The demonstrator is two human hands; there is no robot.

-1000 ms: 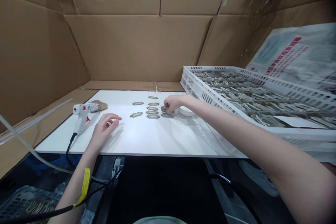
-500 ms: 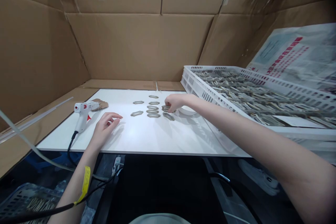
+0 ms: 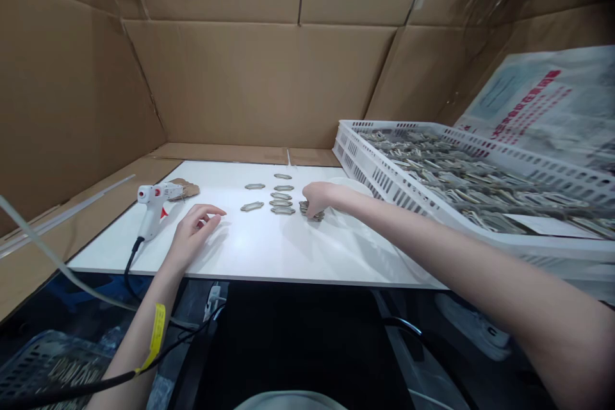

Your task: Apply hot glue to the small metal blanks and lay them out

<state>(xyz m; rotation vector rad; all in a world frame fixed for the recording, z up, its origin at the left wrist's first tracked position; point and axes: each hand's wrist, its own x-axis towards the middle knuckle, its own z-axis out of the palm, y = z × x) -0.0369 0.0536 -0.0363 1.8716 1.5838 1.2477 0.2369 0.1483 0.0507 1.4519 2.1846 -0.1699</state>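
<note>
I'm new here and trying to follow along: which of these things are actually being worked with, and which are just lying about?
In use: right hand on the metal pile; laid-out metal pieces; crate of pieces.
Lying about: glue gun beside the resting left hand; newspaper; cardboard walls.

Brown cardboard walls point(image 3: 259, 77) are closing in across the top, left and right of the frame. A white tabletop point(image 3: 269, 250) is spanning the middle, catching soft, even light. A printed sheet point(image 3: 538, 109) is leaning at upper right, and a dark space point(image 3: 307, 339) is showing along the bottom.
</note>
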